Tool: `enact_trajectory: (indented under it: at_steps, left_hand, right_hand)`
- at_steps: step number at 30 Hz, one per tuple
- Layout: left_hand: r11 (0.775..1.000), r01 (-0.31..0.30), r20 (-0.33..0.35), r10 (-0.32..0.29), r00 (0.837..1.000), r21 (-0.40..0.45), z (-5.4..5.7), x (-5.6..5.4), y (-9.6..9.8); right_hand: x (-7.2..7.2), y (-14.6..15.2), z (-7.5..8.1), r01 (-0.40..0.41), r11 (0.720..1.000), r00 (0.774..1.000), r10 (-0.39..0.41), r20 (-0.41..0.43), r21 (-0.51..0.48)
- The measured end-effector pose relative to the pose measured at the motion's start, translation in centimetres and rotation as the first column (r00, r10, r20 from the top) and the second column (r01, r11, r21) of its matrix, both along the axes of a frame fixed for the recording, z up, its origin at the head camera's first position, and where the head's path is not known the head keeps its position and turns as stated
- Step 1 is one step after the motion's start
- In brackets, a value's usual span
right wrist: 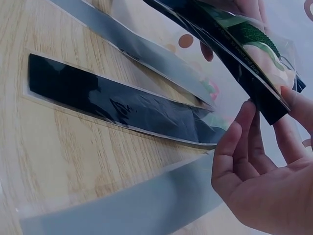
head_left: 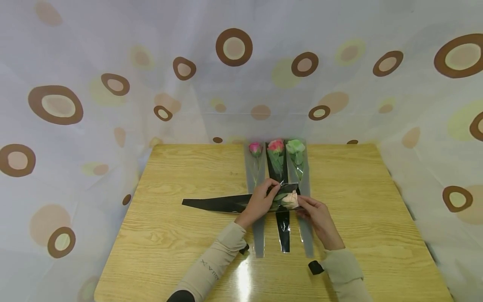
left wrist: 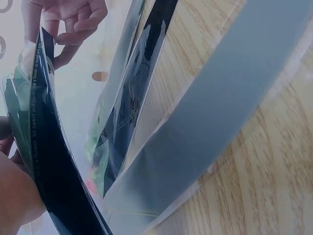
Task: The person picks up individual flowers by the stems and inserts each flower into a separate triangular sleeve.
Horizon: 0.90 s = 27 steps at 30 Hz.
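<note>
A pale peach artificial rose (head_left: 291,199) with green leaves lies sideways in a black-and-clear wrapping sleeve (head_left: 215,204), its narrow end pointing left. My left hand (head_left: 259,202) grips this sleeve near the bloom. At the wide end, my right hand (head_left: 318,214) pinches the sleeve's edge beside the petals. In the right wrist view, thumb and fingers meet at the black edge (right wrist: 254,93), which carries small lettering. The held rose is raised over three other wrapped roses: a magenta one (head_left: 255,148), a coral-pink one (head_left: 276,147) and a pale green one (head_left: 295,147).
The three wrapped roses lie side by side on the wooden table (head_left: 181,167), blooms at its far edge, the outer sleeves grey and the middle one black. A patterned curtain (head_left: 260,92) surrounds the table at the back and sides.
</note>
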<state>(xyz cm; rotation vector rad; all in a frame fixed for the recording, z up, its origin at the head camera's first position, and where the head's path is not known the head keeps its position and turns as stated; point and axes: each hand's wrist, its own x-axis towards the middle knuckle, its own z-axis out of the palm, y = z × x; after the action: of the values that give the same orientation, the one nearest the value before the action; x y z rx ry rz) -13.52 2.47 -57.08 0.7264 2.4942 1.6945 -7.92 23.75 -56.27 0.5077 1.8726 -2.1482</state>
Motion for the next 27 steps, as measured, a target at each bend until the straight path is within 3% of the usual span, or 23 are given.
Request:
enact_trajectory:
  at_steps: [12, 18, 27]
  left_hand:
    - [0.999, -0.001, 0.016, 0.001, 1.0, -0.046, -0.15, 0.12, 0.05]
    - [0.998, -0.009, 0.007, 0.009, 1.0, -0.066, 0.09, 0.06, 0.06]
    - [0.982, -0.043, -0.026, 0.038, 0.999, -0.186, 0.5, -0.23, -0.21]
  right_hand:
    - [-0.3, -0.15, -0.16, -0.088, 0.994, 0.996, 0.087, 0.014, 0.071]
    - [-0.42, -0.47, -0.13, -0.086, 0.991, 0.996, 0.085, 0.012, 0.104]
    - [-0.18, -0.23, -0.21, -0.129, 0.973, 0.992, 0.129, 0.015, 0.19]
